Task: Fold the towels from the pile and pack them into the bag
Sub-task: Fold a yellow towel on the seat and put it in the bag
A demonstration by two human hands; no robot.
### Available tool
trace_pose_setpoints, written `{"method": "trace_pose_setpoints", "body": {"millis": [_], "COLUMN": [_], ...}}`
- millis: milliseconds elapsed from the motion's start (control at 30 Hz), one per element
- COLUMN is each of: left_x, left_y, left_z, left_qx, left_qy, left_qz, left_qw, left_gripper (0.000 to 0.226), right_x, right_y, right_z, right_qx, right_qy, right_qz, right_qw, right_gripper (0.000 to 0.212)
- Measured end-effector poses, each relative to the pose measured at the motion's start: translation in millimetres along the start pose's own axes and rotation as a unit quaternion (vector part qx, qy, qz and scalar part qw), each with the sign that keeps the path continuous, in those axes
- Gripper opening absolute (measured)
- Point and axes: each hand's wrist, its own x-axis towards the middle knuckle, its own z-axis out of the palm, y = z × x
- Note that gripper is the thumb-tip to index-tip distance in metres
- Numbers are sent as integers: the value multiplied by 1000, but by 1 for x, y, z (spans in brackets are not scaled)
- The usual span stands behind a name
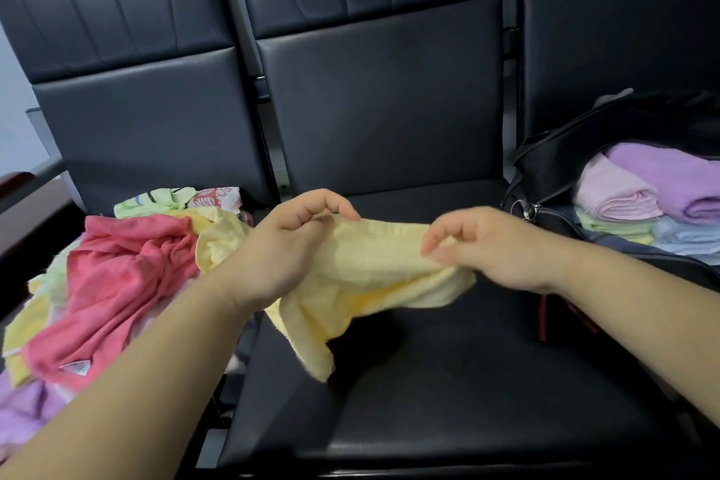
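Above the middle seat (pixel 448 382) both hands hold one yellow towel (pixel 374 269). The left hand (pixel 288 245) pinches its upper edge at the left, the right hand (pixel 491 245) pinches the same edge at the right, and the cloth hangs below between them. Further left lies the pile (pixel 117 277) of unfolded towels. At the far right, the open black bag (pixel 553 164) holds folded towels (pixel 662 191).

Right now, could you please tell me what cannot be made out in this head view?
1. Head view: the bag runs off the right edge, so its spare room is unknown.
2. Head view: the pile is cut by the left edge and covered by the pink towel; towel count unclear.
3. Head view: the left hand and right hand cover the gripped edge of the yellow towel; its corners are bunched.
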Motion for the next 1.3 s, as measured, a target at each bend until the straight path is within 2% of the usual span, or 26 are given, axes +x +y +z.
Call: {"method": "trace_pose_setpoints", "body": {"millis": [67,133,200,233,300,367,433,500,567,633,667,700,767,833,867,900,967,1033,1100,1167,1200,1233,1300], "left_x": [-2,-3,-2,0,3,5,4,3,3,3,3,4,6,8,8,7,5,4,5,6,6,6,8], "left_y": [3,3,1,0,-5,-7,-4,2,6,9,9,9,6,4,4,6,12,13,10,7,6,6,4], "left_z": [-3,-5,-4,-4,-6,-6,0,6,6,2,0,-1,-4,-5,-5,-3,-1,-4,-5,-4,-3,-2,-2], "left_qx": [-28,-12,21,35,60,60,51,49,53,40,36,33,10,-41,-59,-66,-61,13,142,185,173,149,89], "left_qy": [-97,-183,-181,-147,-63,-30,-23,-30,-81,-171,-201,-207,-153,-84,-67,-66,-116,-192,-236,-210,-181,-148,-83], "left_qz": [7,0,-5,-2,4,3,8,30,51,32,19,11,9,20,28,35,32,12,-7,-17,-17,-19,-28], "left_qw": [995,983,983,988,996,998,998,998,994,984,979,978,988,995,996,995,991,981,961,960,968,977,992], "left_gripper": [18,8,8,13,24,30,36,36,27,13,10,10,7,4,5,6,10,15,12,11,15,18,22], "right_x": [3,3,-1,-4,-9,-8,-5,0,1,-2,-6,-11,-17,-18,-17,-16,-15,-13,-11,-10,-12,-15,-21], "right_y": [-4,-11,-16,-17,-16,-11,-10,-9,-14,-21,-25,-29,-30,-25,-23,-22,-21,-21,-21,-23,-26,-31,-33], "right_z": [0,2,2,0,-6,-5,-5,-7,-7,-6,-4,-2,-3,-4,-2,-1,-4,-13,-20,-18,-15,-12,-13], "right_qx": [152,236,242,205,4,-195,-206,-59,152,277,297,290,191,-11,-101,-154,-188,-130,37,213,255,250,114], "right_qy": [64,71,38,7,-65,-109,-55,44,108,102,78,44,-4,-53,-99,-131,-102,0,71,71,56,35,-19], "right_qz": [22,28,3,-9,-17,-17,-27,-31,-15,0,-5,-20,-57,-65,-43,-25,-26,-57,-61,-48,-52,-72,-100], "right_qw": [986,969,970,979,998,975,977,997,982,955,952,956,980,996,989,979,976,990,995,973,964,965,988], "right_gripper": [28,32,30,27,17,14,11,16,23,25,24,23,23,15,15,19,12,10,24,40,41,38,26]}}
